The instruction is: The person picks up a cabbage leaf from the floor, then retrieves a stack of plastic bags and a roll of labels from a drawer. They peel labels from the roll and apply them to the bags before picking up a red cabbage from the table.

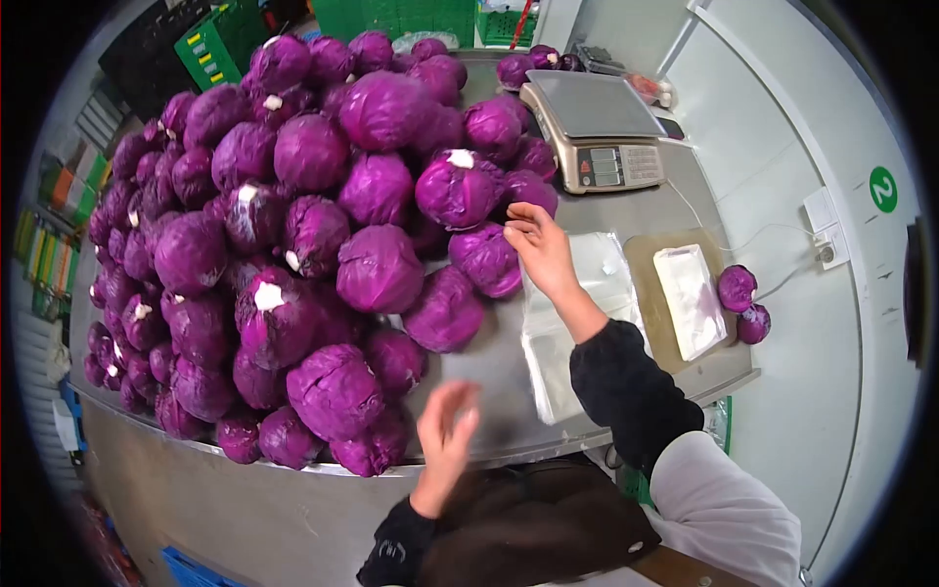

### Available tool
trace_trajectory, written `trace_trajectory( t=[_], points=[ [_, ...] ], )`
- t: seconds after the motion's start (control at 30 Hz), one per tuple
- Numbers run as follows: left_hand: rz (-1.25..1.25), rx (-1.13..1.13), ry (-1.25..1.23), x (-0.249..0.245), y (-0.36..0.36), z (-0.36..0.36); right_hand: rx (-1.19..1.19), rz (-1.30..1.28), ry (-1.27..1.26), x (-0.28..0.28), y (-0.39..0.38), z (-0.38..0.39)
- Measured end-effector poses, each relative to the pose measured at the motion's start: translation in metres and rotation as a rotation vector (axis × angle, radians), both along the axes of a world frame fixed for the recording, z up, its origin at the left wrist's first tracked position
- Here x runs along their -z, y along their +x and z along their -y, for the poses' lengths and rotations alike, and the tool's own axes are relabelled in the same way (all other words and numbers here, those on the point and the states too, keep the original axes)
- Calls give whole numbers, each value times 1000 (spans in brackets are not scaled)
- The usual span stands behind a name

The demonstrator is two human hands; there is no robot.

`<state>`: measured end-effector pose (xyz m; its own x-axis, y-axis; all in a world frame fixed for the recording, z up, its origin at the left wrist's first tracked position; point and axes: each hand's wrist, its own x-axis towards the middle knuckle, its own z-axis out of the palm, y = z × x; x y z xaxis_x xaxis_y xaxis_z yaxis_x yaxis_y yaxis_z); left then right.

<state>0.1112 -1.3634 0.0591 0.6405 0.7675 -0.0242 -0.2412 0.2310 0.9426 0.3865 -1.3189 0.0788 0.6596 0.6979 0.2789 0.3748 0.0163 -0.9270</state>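
Observation:
My right hand (540,249) reaches forward over the edge of a stack of clear plastic bags (562,338), its fingers loosely bent and holding nothing. Just left of its fingertips are a red cabbage (486,259) and another with a white cut stem (456,192). Closer to my body, my left hand (448,435) is slightly blurred, empty, with thumb and fingers apart. It hovers near the table's front edge, right of the cabbages at the front of the pile (335,391). A large heap of red cabbages (245,220) covers the left side of the metal table (489,391).
A digital scale (597,108) stands at the back right, its cable running to a wall socket (827,245). Right of the bags, a white packet (690,301) lies on a brownish sheet (641,264). Two small cabbages (737,289) sit by the wall. Green crates (381,20) stand behind.

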Motion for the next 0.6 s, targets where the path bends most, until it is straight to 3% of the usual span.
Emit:
trace_trajectory(
  t=[0.07, 0.1, 0.17, 0.27, 0.33, 0.4, 0.47, 0.6],
  points=[
    [48, -88, 112, -16, 54, -36, -12, -438, 52, 4, 20, -13],
    [46, -151, 117, -22, 78, -52, -20, -477, 1, 3, 27, -17],
    [53, -245, 173, -33, 121, -87, -9, -451, -42, 14, 46, -35],
    [-273, -500, 329, -28, 169, -133, 75, -234, -199, 7, 59, -60],
    [-437, -557, 280, -5, 191, -160, 62, -259, -275, 5, 62, -74],
    [-294, -519, 94, 6, 206, -176, 36, -166, -347, 1, 58, -82],
    [-146, -476, -190, 0, 214, -167, 34, -272, -241, 1, 48, -82],
    [-140, -575, 14, -4, 214, -146, 3, -428, -31, 11, 41, -74]
  ],
)
